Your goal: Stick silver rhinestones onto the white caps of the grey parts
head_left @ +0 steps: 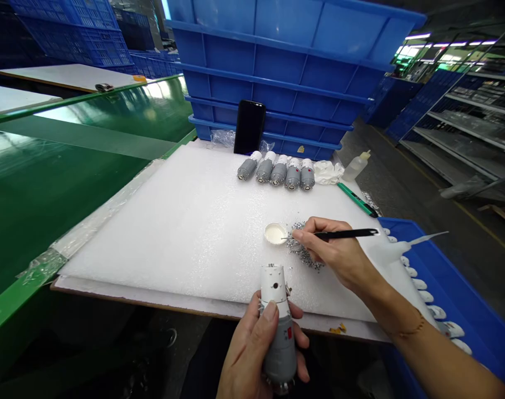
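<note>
Near the front edge of the white foam sheet [173, 221], my left hand [252, 349] is wrapped round a grey and white cylinder [279, 343], its white end pointing away from me. My right hand [339, 252] pinches black tweezers [347, 234] whose thin tip reaches into a small round white dish [275, 234]. Under and beside the right fingers lies a scattered pile of small metal parts [304, 255]. Several similar grey and white cylinders [277, 172] stand in a row at the back of the sheet.
Stacked blue crates [277, 61] rise behind the sheet, with a black phone [249, 127] leaning on them. At right are a green cutter [357, 199], a squeeze bottle [356, 165], a white nozzle bottle [396, 250] and a blue bin [480, 310] holding white parts. A green surface [111, 133] runs along the left.
</note>
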Motion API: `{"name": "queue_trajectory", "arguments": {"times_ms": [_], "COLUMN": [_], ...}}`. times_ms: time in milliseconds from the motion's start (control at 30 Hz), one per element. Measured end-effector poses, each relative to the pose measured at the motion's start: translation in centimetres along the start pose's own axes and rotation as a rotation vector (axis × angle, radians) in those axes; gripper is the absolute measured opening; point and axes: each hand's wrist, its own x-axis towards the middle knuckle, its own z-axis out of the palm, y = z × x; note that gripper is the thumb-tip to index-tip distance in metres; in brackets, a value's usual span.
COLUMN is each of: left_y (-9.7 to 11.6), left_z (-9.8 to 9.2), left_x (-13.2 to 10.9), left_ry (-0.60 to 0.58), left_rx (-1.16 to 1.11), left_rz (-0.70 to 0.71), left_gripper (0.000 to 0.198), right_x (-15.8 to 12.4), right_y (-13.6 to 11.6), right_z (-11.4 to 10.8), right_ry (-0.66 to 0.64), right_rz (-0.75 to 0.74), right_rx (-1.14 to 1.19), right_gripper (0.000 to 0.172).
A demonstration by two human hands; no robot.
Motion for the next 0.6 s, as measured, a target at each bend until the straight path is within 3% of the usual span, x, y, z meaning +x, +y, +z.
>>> {"name": "queue_trajectory", "arguments": {"times_ms": [233,367,600], "left_y": [0.1,0.1,-0.2], "left_z": [0.4,0.7,1.8], "left_x": [-0.5,-0.4,-0.6], "left_ry": [-0.037,-0.042,0.078], "left_rx": [-0.053,-0.147,-0.010], "left_rz": [-0.142,-0.172,-0.116], "left_gripper": [0.050,0.043,0.046], "right_x": [-4.3,-6.0,-6.6], "right_y": [-0.8,-0.3,0.7], "right_z": [0.7,1.4,1.8], "right_ry": [-0.047,0.002,0.005], "right_rz": [0.089,0.085,0.123], "right_rx": [0.521,0.616,0.733], "right_gripper": [0.030,0.031,0.033]}}
